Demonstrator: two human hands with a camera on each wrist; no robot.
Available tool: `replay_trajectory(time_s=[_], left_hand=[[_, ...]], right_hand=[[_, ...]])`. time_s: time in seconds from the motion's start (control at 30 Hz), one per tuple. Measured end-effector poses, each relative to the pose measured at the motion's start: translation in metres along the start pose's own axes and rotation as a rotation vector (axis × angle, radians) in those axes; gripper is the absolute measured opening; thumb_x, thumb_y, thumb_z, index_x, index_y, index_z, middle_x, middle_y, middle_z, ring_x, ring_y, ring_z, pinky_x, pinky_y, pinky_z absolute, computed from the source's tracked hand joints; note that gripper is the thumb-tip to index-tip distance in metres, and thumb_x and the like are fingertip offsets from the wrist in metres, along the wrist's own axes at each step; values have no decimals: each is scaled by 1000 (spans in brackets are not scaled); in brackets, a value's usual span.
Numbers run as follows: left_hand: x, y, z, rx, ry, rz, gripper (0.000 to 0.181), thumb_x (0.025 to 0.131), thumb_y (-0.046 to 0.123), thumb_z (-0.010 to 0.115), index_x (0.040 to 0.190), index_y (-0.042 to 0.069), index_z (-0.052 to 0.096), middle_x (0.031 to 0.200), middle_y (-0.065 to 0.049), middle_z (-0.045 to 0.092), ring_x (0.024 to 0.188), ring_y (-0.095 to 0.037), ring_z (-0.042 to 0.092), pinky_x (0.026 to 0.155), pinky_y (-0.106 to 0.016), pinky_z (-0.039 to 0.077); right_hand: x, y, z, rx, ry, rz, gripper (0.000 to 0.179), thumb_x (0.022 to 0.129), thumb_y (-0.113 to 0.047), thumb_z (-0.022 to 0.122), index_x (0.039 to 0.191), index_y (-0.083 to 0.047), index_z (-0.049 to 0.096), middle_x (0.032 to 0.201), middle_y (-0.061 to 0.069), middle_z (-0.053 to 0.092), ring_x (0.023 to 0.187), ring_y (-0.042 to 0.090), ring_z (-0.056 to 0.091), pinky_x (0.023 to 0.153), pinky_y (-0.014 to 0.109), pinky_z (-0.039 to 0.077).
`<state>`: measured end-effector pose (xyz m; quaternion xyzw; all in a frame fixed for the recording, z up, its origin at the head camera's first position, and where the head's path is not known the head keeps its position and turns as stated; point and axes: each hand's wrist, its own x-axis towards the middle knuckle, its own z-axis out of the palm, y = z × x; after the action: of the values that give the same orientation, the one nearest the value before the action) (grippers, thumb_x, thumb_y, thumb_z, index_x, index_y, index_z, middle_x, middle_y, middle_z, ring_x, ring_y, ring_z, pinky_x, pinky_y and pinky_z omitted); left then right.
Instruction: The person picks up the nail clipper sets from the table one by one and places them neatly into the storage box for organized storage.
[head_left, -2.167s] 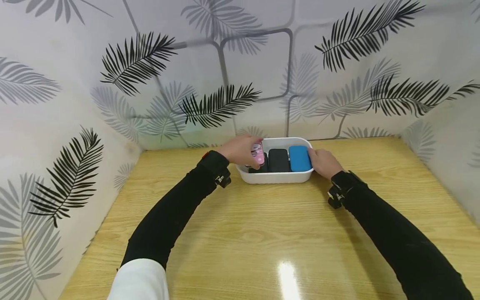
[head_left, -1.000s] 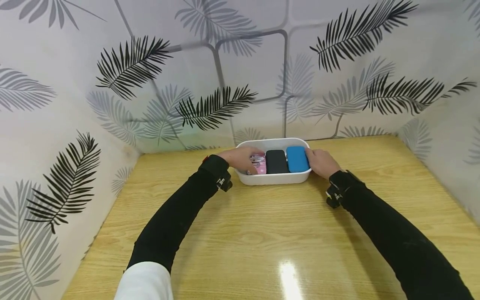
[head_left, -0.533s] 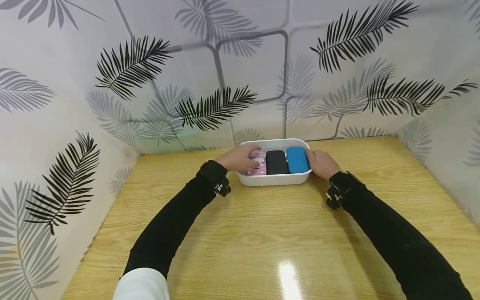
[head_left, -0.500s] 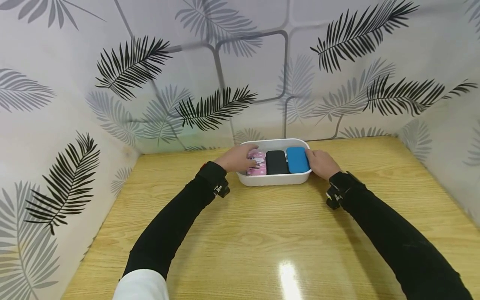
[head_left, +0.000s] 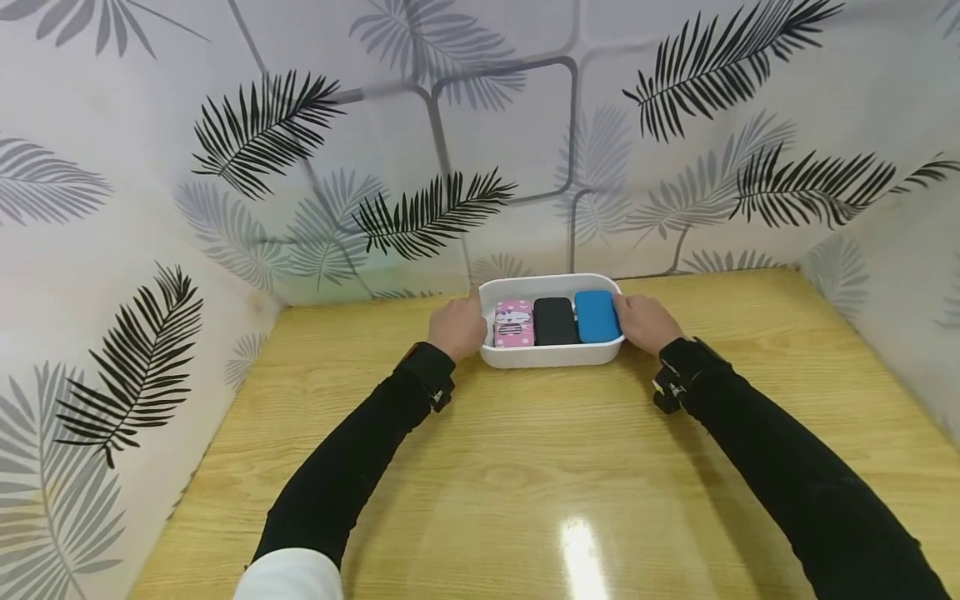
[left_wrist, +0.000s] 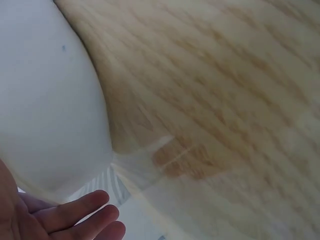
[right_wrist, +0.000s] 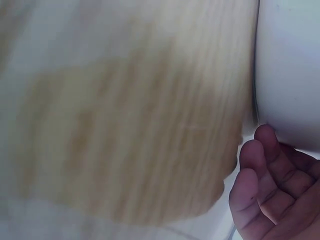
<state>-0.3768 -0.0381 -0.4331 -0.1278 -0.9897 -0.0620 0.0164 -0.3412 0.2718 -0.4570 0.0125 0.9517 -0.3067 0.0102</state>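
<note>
A white oblong bin [head_left: 551, 357] stands at the back of the table. Side by side in it lie a pink cat-print case [head_left: 513, 323], a black case [head_left: 556, 322] and a blue case [head_left: 596, 316]. My left hand [head_left: 458, 327] is at the bin's left end, one finger along the rim. In the left wrist view its visible fingers [left_wrist: 80, 212] are fairly straight beside the white wall; the thumb is hidden. My right hand [head_left: 648, 323] grips the right end's rim, its fingers [right_wrist: 255, 165] curled against the outside in the right wrist view.
The wood-grain table [head_left: 480, 467] runs from the bin toward me, with a bright glare spot near the front. Behind and at both sides hang pale leaf-print wall coverings [head_left: 517, 133]. The bin stands close to the back one.
My left hand has put the pink case down in the bin's left part, let it go and moved left to the bin's end. My right hand stays at the right rim.
</note>
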Motion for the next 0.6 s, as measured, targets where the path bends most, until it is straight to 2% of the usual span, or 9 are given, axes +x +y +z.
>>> replay_trajectory(time_s=[0.13, 0.37, 0.5, 0.6], left_hand=[[6, 4, 4, 14, 23, -38, 56, 102, 20, 50, 154, 4, 37, 111, -13, 71, 92, -25, 70, 70, -41, 56], [19, 14, 9, -2, 68, -107, 43, 103, 20, 50, 145, 8, 50, 112, -12, 71, 97, -28, 71, 77, -44, 58], [28, 18, 11, -14, 85, -123, 34, 103, 21, 51, 134, 9, 59, 112, -10, 72, 99, -28, 71, 79, -45, 59], [35, 20, 13, -3, 95, -132, 31, 104, 22, 51, 132, 10, 60, 111, -9, 72, 99, -27, 71, 81, -45, 58]], right_hand=[[5, 2, 0, -34, 6, 4, 55, 110, -36, 19, 84, -4, 56, 75, 11, 50, 68, 26, 51, 65, 34, 37], [17, 8, -5, -115, 27, 45, 59, 110, -42, 19, 76, -7, 52, 72, 11, 48, 68, 28, 51, 65, 38, 38], [23, 10, -7, -138, 58, 89, 62, 109, -45, 20, 74, -7, 53, 73, 12, 50, 73, 31, 55, 67, 42, 41], [25, 10, -8, -148, 72, 115, 62, 109, -45, 20, 74, -6, 54, 71, 12, 50, 71, 31, 55, 64, 41, 41]])
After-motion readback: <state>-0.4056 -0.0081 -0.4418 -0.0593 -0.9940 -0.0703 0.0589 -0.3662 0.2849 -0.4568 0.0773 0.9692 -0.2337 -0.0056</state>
